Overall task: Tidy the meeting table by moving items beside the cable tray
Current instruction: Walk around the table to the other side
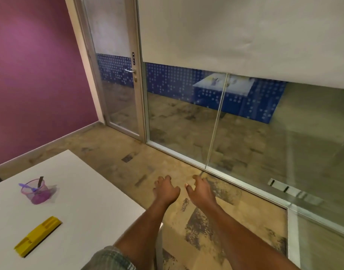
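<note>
Head view, left hand [166, 190] loose, empty, right hand [201, 189] likewise, door plate [133, 58] unreadable.

1. left hand [166, 190] at lower centre of frame; palm down, back of hand to camera; fingers spread, loosely curled; holds nothing
2. right hand [201, 190] just beside it on the right, not touching; same pose: palm down, fingers loosely bent, thumb on the side toward the left hand; holds nothing
3. both forearms bare, stretched forward; left forearm [140, 230] comes up from bottom centre, right forearm [245, 236] from bottom right; they converge toward the hands
4. checked sleeve [108, 258] on left arm at bottom edge
</note>
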Action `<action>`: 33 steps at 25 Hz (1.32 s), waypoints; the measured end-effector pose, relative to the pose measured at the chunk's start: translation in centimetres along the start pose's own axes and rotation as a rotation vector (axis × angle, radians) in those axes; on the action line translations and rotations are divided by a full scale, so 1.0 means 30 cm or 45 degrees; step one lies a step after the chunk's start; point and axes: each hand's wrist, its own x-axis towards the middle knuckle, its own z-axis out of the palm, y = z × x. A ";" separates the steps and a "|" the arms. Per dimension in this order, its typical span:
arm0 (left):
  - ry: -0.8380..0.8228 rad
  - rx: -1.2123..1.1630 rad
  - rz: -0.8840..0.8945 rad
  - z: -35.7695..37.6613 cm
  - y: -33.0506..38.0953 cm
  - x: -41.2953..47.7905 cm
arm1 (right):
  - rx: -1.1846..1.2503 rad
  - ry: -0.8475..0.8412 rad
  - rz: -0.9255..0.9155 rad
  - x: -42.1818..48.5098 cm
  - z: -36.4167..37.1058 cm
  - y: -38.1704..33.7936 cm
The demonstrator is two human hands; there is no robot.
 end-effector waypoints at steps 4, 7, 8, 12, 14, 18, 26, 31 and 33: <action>-0.002 0.037 0.007 -0.028 0.058 0.262 | -0.022 0.002 -0.005 0.263 0.003 -0.049; 0.022 0.048 -0.029 -0.042 0.066 0.395 | -0.045 -0.018 -0.032 0.397 0.010 -0.080; 0.034 0.057 -0.049 -0.039 0.066 0.437 | -0.054 -0.033 -0.047 0.451 0.024 -0.086; 0.051 0.064 -0.128 -0.056 0.068 0.645 | -0.057 -0.092 -0.120 0.693 0.047 -0.134; 0.089 0.062 -0.180 -0.056 0.089 0.777 | -0.076 -0.144 -0.165 0.852 0.064 -0.144; 0.161 -0.001 -0.270 -0.068 0.126 0.973 | -0.123 -0.210 -0.247 1.097 0.079 -0.183; 0.307 -0.073 -0.506 -0.150 0.091 1.260 | -0.159 -0.390 -0.476 1.470 0.182 -0.355; 0.397 -0.095 -0.634 -0.253 0.000 1.382 | -0.152 -0.488 -0.639 1.608 0.295 -0.501; 0.435 -0.114 -0.692 -0.290 -0.051 1.449 | -0.163 -0.526 -0.674 1.669 0.365 -0.567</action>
